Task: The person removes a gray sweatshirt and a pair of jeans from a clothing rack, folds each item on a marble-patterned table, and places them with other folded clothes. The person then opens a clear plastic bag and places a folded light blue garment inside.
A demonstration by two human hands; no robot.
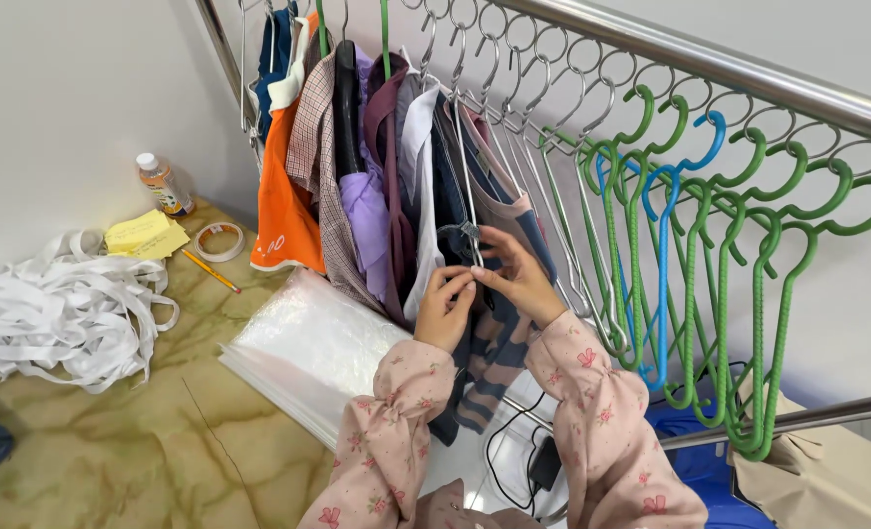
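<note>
— What is crowding in around the hands?

— Clothes are hanging packed together on the steel rail [710,64]: an orange garment [284,211], a checked shirt [320,157], a purple top [367,211]. To the right, empty green hangers [749,294] and a blue hanger [663,264] are dangling in a row, with bare wire hangers [543,157] between them and the clothes.

— And the hands themselves?

— The left hand [445,309] and right hand [519,279] are both pinching at the striped garment [499,333], fingertips meeting just below its wire hanger, in front of the packed clothes.

— What is lying below?

— A stack of clear plastic bags [308,353] is sitting on the marbled floor [122,451], just left of the sleeves. Farther left, a heap of white strips [53,313] is spreading out, near yellow sticky notes [146,235], a tape roll [219,241], a pencil [210,270] and a small bottle [164,184] against the pale wall [63,88]. A black cable [504,460] is trailing under the arms.
</note>
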